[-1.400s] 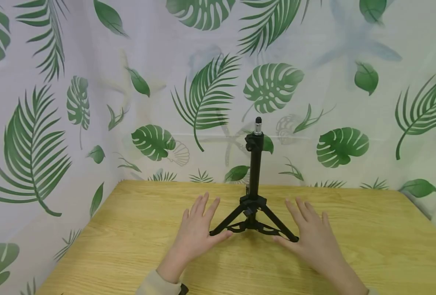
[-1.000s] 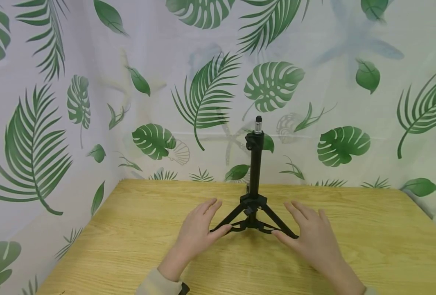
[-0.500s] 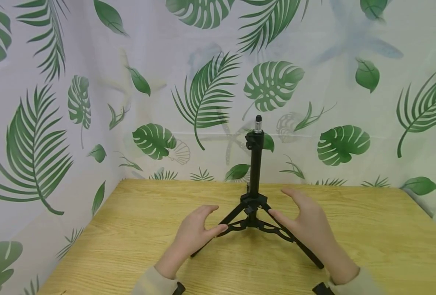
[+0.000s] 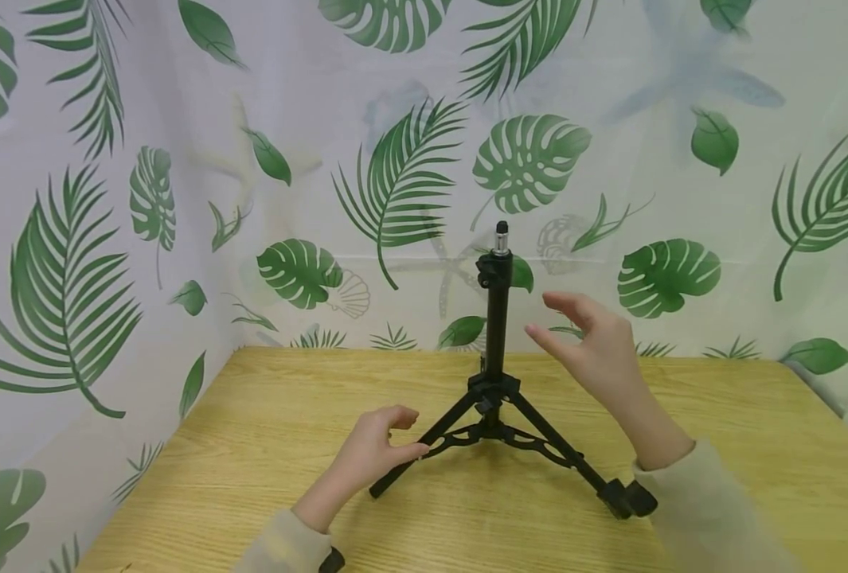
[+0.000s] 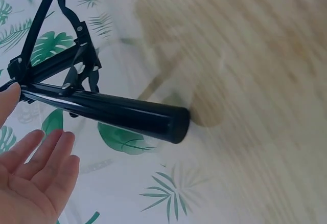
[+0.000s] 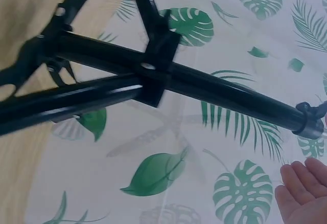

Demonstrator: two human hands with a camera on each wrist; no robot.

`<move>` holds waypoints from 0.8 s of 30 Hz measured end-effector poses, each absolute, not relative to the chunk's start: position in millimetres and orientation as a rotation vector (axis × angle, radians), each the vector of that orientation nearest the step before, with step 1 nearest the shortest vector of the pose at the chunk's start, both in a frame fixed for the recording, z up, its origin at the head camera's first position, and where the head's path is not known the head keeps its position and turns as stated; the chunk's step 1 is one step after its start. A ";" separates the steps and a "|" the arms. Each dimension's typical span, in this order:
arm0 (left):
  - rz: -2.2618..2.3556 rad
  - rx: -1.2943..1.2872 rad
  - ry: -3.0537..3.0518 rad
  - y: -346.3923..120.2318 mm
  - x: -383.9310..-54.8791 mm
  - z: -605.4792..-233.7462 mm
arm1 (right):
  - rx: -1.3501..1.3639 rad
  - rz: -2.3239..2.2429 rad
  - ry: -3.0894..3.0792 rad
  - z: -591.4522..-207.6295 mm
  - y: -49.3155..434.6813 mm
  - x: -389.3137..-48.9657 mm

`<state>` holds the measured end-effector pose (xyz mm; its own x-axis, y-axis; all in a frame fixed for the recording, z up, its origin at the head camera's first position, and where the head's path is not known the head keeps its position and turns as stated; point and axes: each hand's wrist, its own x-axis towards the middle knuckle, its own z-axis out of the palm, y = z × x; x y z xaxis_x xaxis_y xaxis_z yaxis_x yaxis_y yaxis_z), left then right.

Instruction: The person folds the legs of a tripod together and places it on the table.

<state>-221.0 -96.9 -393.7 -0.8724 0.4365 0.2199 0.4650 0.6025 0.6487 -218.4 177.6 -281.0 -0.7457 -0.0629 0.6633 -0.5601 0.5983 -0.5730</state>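
Observation:
A black tripod light stand (image 4: pixel 496 330) stands upright on the table, legs spread, a silver stud with a black cap at its top. My left hand (image 4: pixel 369 450) is beside its left leg, fingers loosely curved and thumb near that leg. In the left wrist view the leg (image 5: pixel 122 112) runs past the spread left hand (image 5: pixel 38 183). My right hand (image 4: pixel 603 350) is raised to the right of the upper column, thumb and fingers apart around nothing. The right wrist view has the column (image 6: pixel 225 91), with the right hand's fingers (image 6: pixel 301 180) near its top collar.
A wood-grain table (image 4: pixel 273 422) bears the stand. Behind and to the left hangs a white cloth (image 4: pixel 201 207) printed with green leaves. A black device (image 4: pixel 626 499) at my right wrist overlaps the foot of the stand's right leg in the head view.
My right hand has risen from beside the right leg to the upper column. My left hand has drawn slightly back and down, its fingers more curved. The stand has not visibly moved.

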 end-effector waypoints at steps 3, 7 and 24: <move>-1.121 -0.796 -2.843 -98.7 -222.4 -395.9 | 0.495 1.159 -2.227 -266.9 175.8 -222.7; -1.065 -0.852 -2.890 -100.0 -223.0 -398.1 | 0.499 1.237 -2.231 -249.4 172.5 -227.5; -0.928 -0.859 -2.899 -96.7 -224.7 -402.7 | 0.350 1.552 -2.240 -210.0 142.7 -255.2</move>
